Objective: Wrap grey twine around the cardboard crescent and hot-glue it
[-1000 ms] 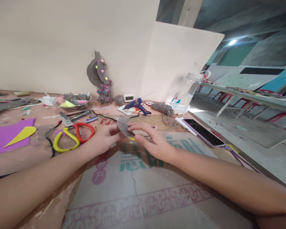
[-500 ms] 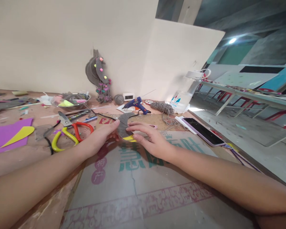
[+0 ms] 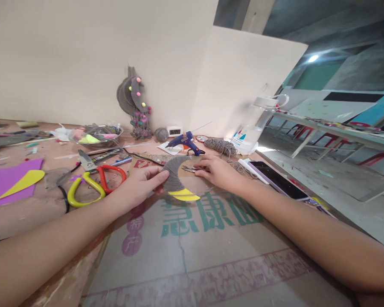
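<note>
Shows a left forearm (image 3: 70, 238) and a right forearm (image 3: 291, 219), both bare, smooth and fairly slender, widest toward the picture's outer edges and tapering evenly to narrow, bare wrists (image 3: 243, 184). Ends in a bare left hand (image 3: 144, 181) and a bare right hand (image 3: 219, 174), with slim fingers (image 3: 211, 163) narrowing to rounded tips, the nails too small to make out clearly.
</note>
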Demonstrator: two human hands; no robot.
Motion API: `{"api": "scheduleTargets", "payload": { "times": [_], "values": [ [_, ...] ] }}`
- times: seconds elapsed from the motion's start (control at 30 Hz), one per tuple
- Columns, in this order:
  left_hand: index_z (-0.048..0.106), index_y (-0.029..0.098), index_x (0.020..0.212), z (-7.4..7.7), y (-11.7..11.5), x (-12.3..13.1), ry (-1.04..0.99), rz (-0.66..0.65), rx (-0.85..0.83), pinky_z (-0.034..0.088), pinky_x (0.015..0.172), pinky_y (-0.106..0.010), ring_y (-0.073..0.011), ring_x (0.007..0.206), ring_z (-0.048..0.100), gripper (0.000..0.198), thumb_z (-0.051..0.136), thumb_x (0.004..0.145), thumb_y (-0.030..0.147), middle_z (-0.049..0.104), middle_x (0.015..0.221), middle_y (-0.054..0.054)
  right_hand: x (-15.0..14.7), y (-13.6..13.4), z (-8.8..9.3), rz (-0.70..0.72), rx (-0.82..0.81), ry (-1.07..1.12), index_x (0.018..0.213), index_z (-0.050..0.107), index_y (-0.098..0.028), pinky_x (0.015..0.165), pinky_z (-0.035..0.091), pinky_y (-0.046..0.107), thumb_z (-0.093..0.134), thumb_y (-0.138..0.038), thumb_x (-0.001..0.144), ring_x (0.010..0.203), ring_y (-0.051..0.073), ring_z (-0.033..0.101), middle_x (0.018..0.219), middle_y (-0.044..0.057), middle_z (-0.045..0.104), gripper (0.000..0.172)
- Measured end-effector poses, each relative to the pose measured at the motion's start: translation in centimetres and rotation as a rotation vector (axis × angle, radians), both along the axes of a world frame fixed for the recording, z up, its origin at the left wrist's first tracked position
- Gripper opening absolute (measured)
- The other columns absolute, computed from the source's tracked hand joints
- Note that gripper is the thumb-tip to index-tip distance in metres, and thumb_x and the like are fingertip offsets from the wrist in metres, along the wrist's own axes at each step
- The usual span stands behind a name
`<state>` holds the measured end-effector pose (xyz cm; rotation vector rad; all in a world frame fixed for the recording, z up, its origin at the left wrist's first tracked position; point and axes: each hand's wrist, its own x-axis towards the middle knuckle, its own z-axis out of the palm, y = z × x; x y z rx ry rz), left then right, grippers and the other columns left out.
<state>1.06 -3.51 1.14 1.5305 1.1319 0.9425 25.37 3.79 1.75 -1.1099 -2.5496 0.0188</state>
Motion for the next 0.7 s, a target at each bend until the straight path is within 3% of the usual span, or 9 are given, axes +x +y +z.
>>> {"api": "scheduleTargets", "payload": {
  "times": [0.17, 0.33, 0.5, 0.6, 0.7],
  "values": [
    [0.058, 0.017, 0.073, -0.2, 0.2, 0.1, -0.109, -0.028, -0.064, 0.041, 0.057, -0.021, -0.0093, 0.054, 0.050, 0.024, 0.058, 0.073, 0.042, 0.055, 0.057, 0.003, -0.2, -0.3, 0.2, 0.001, 0.061, -0.057, 0.100, 0.065, -0.018, 0.082, 0.043, 0.036, 0.050, -0.021, 0.083, 0.092, 0.021, 0.056, 0.099, 0.010, 0.062, 0.023],
    [0.060, 0.017, 0.073, -0.2, 0.1, 0.1, -0.061, -0.019, -0.054, 0.042, 0.058, -0.022, -0.0099, 0.055, 0.051, 0.023, 0.058, 0.073, 0.040, 0.056, 0.059, 0.003, -0.2, -0.1, 0.2, -0.022, 0.065, -0.079, 0.101, 0.064, -0.016, 0.083, 0.042, 0.035, 0.044, -0.017, 0.084, 0.093, 0.021, 0.056, 0.101, 0.011, 0.062, 0.025],
    [0.060, 0.016, 0.076, -0.3, 0.1, 0.2, -0.061, -0.025, -0.049, 0.041, 0.054, -0.020, -0.0084, 0.051, 0.050, 0.024, 0.056, 0.074, 0.040, 0.056, 0.059, 0.003, 0.0, 0.0, 0.0, -0.141, 0.129, 0.226, 0.107, 0.057, -0.014, 0.083, 0.042, 0.034, 0.035, -0.019, 0.088, 0.093, 0.020, 0.055, 0.099, 0.011, 0.061, 0.029],
    [0.058, 0.017, 0.077, -0.3, 0.1, 0.2, -0.071, -0.009, -0.061, 0.042, 0.053, -0.020, -0.0084, 0.050, 0.051, 0.023, 0.057, 0.074, 0.039, 0.056, 0.056, 0.004, -0.6, -1.4, 0.6, -0.084, 0.180, 0.346, 0.113, 0.052, -0.016, 0.085, 0.041, 0.034, 0.030, -0.025, 0.092, 0.097, 0.020, 0.053, 0.101, 0.010, 0.058, 0.032],
    [0.057, 0.017, 0.078, -0.2, 0.1, 0.1, -0.077, -0.008, -0.053, 0.043, 0.053, -0.021, -0.0088, 0.050, 0.052, 0.022, 0.058, 0.074, 0.038, 0.057, 0.055, 0.004, -1.6, -3.6, 1.1, 0.049, 0.172, 0.304, 0.117, 0.048, -0.017, 0.084, 0.040, 0.033, 0.032, -0.029, 0.092, 0.095, 0.019, 0.052, 0.101, 0.010, 0.056, 0.032]
  ]
}}
